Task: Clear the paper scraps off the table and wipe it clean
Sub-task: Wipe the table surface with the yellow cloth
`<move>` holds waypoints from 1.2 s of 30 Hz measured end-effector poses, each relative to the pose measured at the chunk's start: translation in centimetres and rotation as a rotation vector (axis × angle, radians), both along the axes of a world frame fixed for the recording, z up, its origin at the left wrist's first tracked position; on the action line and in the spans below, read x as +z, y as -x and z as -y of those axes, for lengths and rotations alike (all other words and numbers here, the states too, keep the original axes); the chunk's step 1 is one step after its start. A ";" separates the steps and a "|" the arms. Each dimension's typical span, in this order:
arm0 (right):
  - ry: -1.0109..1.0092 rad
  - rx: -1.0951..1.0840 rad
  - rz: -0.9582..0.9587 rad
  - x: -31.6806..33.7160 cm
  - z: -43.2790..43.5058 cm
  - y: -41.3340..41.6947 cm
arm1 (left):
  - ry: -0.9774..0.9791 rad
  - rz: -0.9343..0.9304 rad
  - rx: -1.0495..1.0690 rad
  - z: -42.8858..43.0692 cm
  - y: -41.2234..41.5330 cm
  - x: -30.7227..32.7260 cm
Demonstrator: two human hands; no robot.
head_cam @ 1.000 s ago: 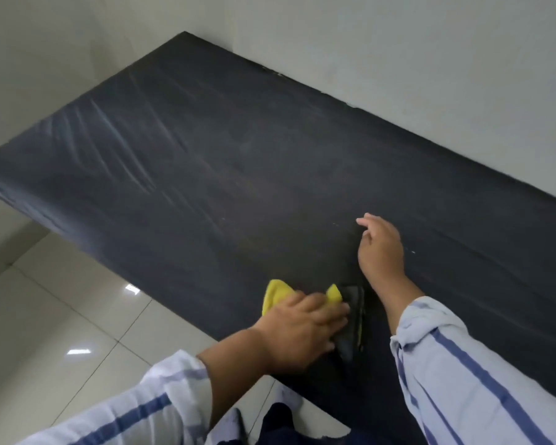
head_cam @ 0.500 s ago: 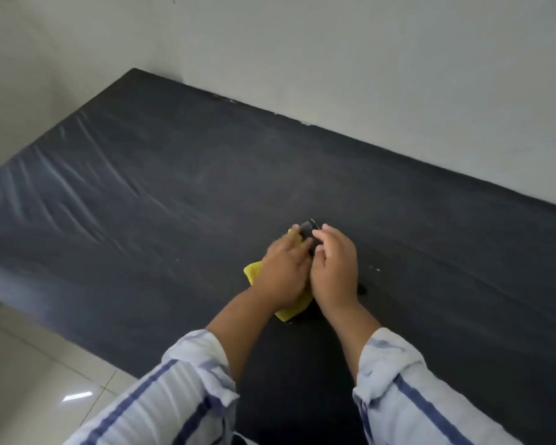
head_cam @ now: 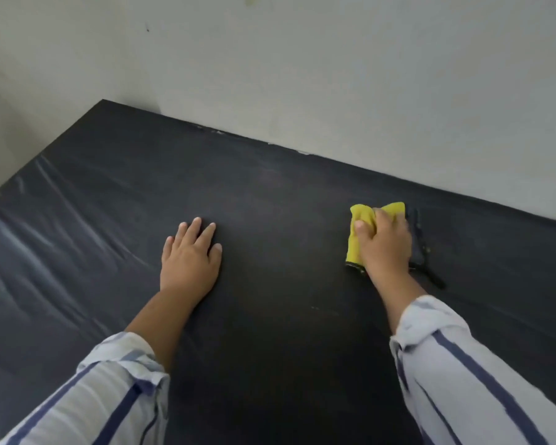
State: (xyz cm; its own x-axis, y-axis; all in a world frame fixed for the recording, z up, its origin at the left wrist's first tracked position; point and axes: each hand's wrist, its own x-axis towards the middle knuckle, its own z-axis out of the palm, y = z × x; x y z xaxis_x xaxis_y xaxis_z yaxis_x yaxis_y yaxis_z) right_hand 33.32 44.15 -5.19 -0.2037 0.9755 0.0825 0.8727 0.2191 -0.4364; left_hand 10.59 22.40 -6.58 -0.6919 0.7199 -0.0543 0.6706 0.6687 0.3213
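Note:
A black table (head_cam: 270,194) fills most of the view. My right hand (head_cam: 387,244) grips a yellow cloth (head_cam: 360,232) with a dark underside and presses it onto the table at the right. My left hand (head_cam: 190,255) lies flat on the table near the middle, fingers straight and spread, holding nothing. A tiny pale speck (head_cam: 315,307) shows on the surface between my arms. No larger paper scraps are visible.
A pale wall (head_cam: 334,75) runs along the table's far edge and meets a second wall at the far left corner. Faint streaks mark the table's left part (head_cam: 45,245). My striped sleeves cover the near bottom corners.
The cloth passed from my left hand to my right, which carried it out to the right. My left hand let go and now lies flat on the table.

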 end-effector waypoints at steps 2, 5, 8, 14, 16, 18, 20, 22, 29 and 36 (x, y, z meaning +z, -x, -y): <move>0.076 -0.093 0.182 -0.2 0.3 3.5 | 0.020 -0.007 -0.039 -0.4 1.7 -0.1; -0.027 0.212 -0.085 -0.4 4.1 11.1 | 0.052 -0.030 -0.088 -0.6 4.2 -0.1; -0.073 0.477 -0.122 -0.6 6.7 15.5 | 0.102 -0.051 -0.105 -0.8 6.6 0.0; 0.060 0.047 0.198 -1.3 3.5 11.5 | 0.132 -0.041 -0.110 -1.6 7.7 0.1; -0.025 0.053 0.161 -1.3 3.4 13.6 | 0.119 -0.027 -0.111 -1.6 7.9 0.1; -0.054 0.233 0.075 -1.2 4.6 18.0 | 0.095 -0.017 -0.108 -1.6 8.3 0.0; 0.022 0.514 -0.027 -0.6 6.8 22.2 | 0.078 -0.012 -0.097 -1.5 8.4 0.1; 0.142 0.576 -0.132 0.6 7.4 23.4 | 0.076 -0.013 -0.091 -1.5 8.2 0.2; -0.028 -0.219 -0.253 1.0 -0.2 15.7 | 0.075 -0.005 -0.084 -1.7 8.0 0.3; 0.191 0.535 -0.185 2.0 5.1 26.6 | 0.046 -0.017 -0.065 -1.5 8.2 -0.1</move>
State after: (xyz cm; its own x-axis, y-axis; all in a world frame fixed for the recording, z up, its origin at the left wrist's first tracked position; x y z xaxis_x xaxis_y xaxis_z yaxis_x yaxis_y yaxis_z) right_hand 6.76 39.03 -3.19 -0.6698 0.7426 -0.0032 0.5687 0.5101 -0.6453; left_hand 2.35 23.88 -6.72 -0.6449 0.7603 -0.0773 0.7180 0.6374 0.2795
